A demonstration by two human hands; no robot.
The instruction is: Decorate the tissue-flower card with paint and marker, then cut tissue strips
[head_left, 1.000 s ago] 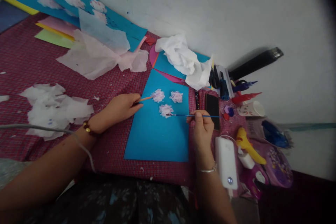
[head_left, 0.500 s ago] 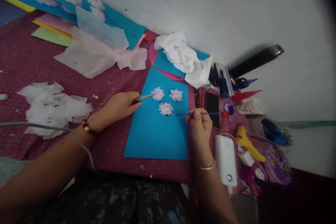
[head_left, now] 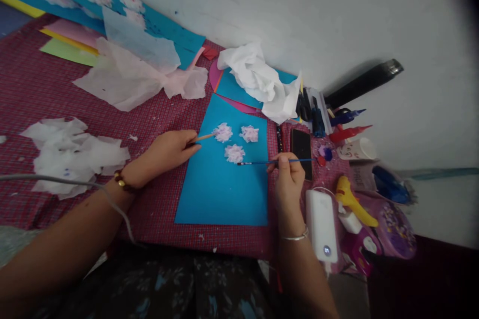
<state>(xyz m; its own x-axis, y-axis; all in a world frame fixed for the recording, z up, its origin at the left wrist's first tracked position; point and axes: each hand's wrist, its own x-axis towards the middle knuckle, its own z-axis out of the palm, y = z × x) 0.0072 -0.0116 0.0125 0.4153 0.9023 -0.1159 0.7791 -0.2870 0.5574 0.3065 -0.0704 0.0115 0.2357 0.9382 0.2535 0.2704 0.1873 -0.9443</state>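
Observation:
My left hand (head_left: pixel 175 149) pinches a thin wooden stick (head_left: pixel 205 137), its tip touching the left of three pale pink-white tissue puffs (head_left: pixel 223 132). These puffs sit on the upper part of a blue paper sheet (head_left: pixel 220 194). Between the fingers of my right hand (head_left: pixel 287 172) is a slim blue paintbrush (head_left: pixel 258 162), held level, its dark tip at the lower edge of the lowest puff (head_left: pixel 234 153). The third puff (head_left: pixel 249 134) lies at the upper right, apart from both tools.
Crumpled white tissue (head_left: pixel 75 154) lies at left, more tissue (head_left: pixel 258 75) behind the sheet. At right are a dark phone (head_left: pixel 301 147), paint dabs (head_left: pixel 326 153), a paper cup (head_left: pixel 358 149), a white power bank (head_left: pixel 322 227) and a yellow glue gun (head_left: pixel 354 202). A grey cable (head_left: pixel 67 179) crosses my left forearm.
The brush tip has shifted slightly right, toward the lowest puff's outer edge. My left hand keeps the stick against the left puff. The whole view has shifted a little.

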